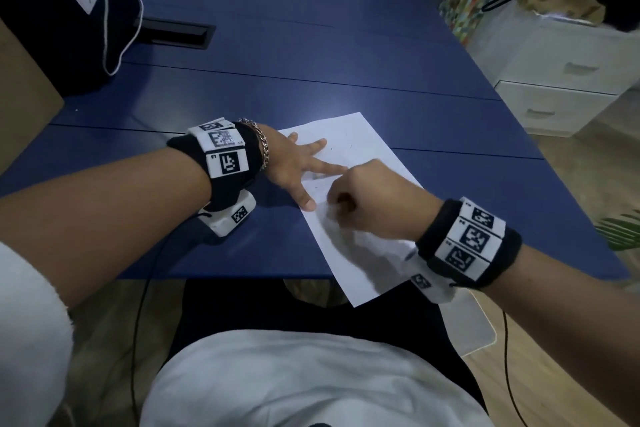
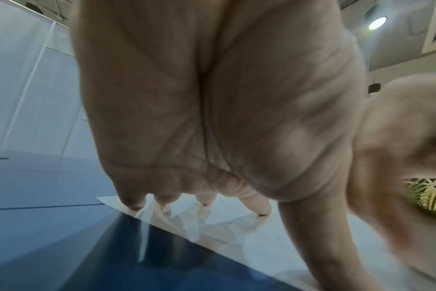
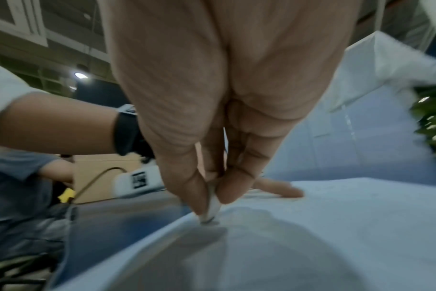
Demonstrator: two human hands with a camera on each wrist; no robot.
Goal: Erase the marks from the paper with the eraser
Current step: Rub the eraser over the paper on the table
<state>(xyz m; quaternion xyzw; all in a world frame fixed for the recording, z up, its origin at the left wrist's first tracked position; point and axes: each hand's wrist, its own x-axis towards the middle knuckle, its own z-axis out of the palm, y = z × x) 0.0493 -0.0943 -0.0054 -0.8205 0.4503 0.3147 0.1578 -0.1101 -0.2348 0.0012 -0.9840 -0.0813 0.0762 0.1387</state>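
The paper (image 1: 349,198) lies on the blue table (image 1: 311,62), its near corner overhanging the edge. The left hand (image 1: 294,163) presses it flat with spread fingers; the right hand (image 1: 367,204) pinches the small white eraser (image 3: 212,204) against the sheet. Hard rubbing toward that unsupported near end could crumple or tear the paper, and the thin eraser may slip from the pinch.

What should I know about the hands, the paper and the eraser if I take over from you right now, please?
Left hand: flat, fingers spread, pressing the paper down on the blue table.
Right hand: pinches the small white eraser, its tip on the sheet near the left edge.
Done: cannot tell how much is erased.
Left: a few faint marks still show beside the left fingers; rub those out, keeping the sheet pinned.
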